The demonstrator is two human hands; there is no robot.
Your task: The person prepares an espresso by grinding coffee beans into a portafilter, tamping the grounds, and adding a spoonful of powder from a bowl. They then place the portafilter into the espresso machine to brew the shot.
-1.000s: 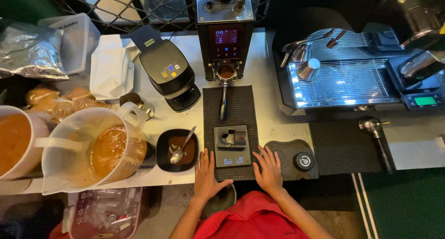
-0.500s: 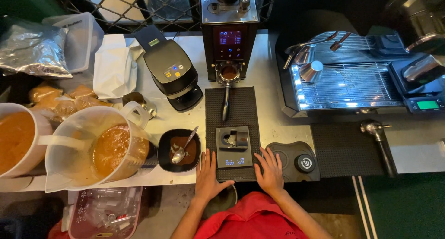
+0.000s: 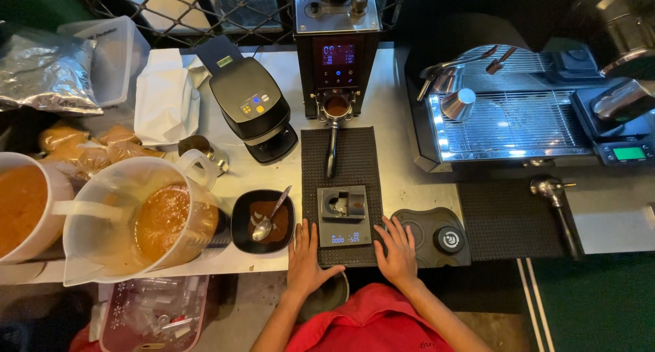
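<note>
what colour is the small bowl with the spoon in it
Black bowl, holding brown powder and a metal spoon; seen in the head view.

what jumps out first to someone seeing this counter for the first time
Two bare hands rest flat at the counter's near edge, the left hand and right hand flanking a small grey scale on a black mat. Straight behind it stands the coffee grinder with a portafilter docked beneath. At far left, big plastic jugs hold orange-brown liquid.
</note>
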